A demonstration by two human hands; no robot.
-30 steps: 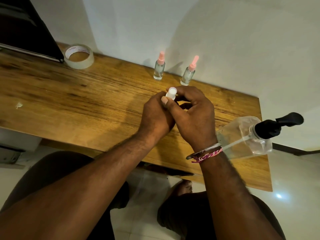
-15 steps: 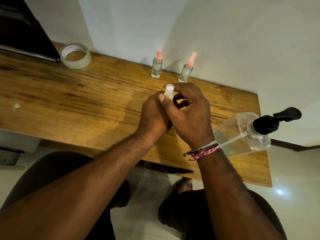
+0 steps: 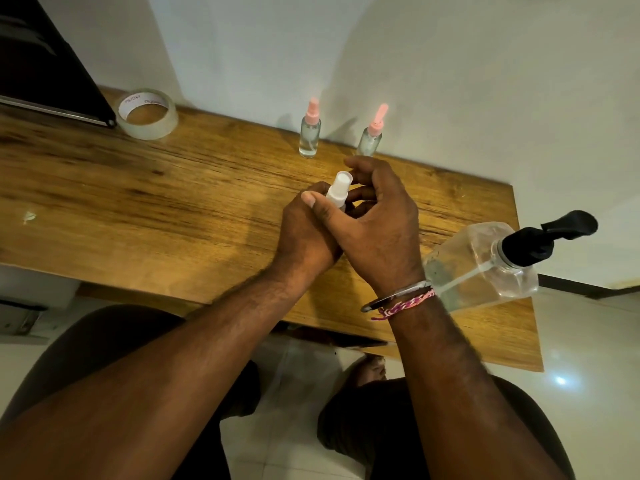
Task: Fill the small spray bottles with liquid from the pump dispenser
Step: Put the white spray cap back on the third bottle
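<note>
From my remote view, the wooden desk [image 3: 138, 209] ran along the wall. The pump dispenser [image 3: 485, 265] stood near its right end, just beside my right wrist. My left hand [image 3: 304, 233] gripped a small white-capped spray bottle [image 3: 337, 192] over the middle of the desk, while my right hand [image 3: 377, 220] curled its fingers [image 3: 360, 168] round the cap. Two pink-capped spray bottles [image 3: 310, 133] stood upright by the wall. A tape roll [image 3: 148, 114] lay far left.
</note>
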